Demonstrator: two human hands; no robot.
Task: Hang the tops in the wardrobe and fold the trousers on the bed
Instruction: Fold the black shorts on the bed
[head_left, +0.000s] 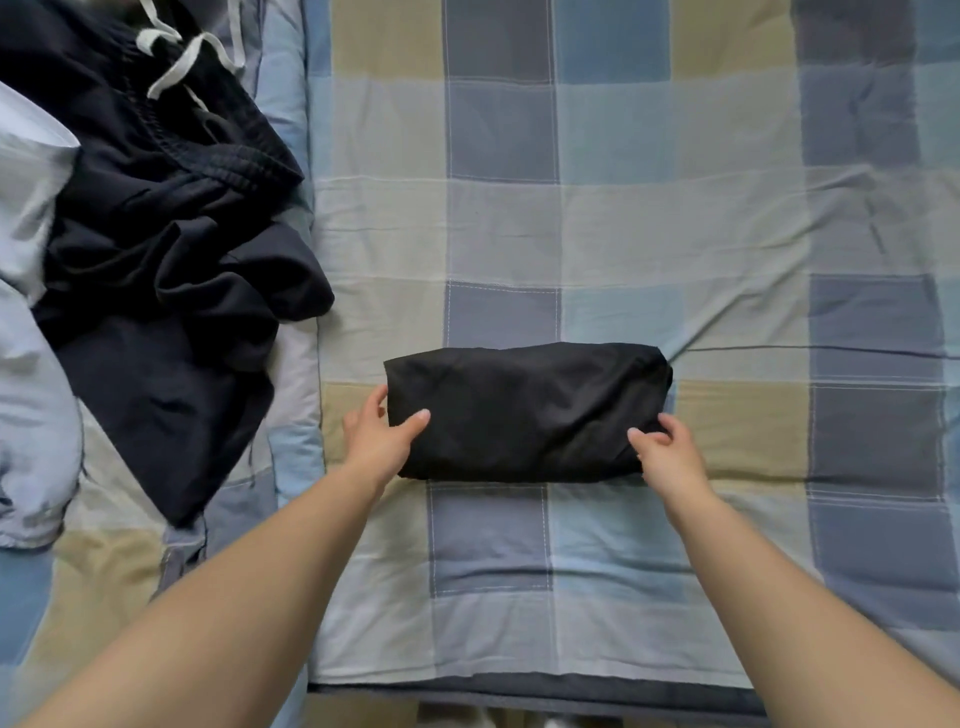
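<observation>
Black trousers (524, 405) lie folded into a compact rectangle on the checked bed cover (649, 218). My left hand (376, 436) grips the bundle's left end, thumb on top and fingers tucked under the edge. My right hand (667, 449) pinches the bundle's near right corner. A loose heap of dark trousers with white drawstrings (161, 218) sits crumpled at the upper left of the bed.
A pale blue garment (31, 395) lies bunched at the far left, partly under the dark heap. The bed's near edge (519, 693) runs along the bottom of the view. The wardrobe is out of sight.
</observation>
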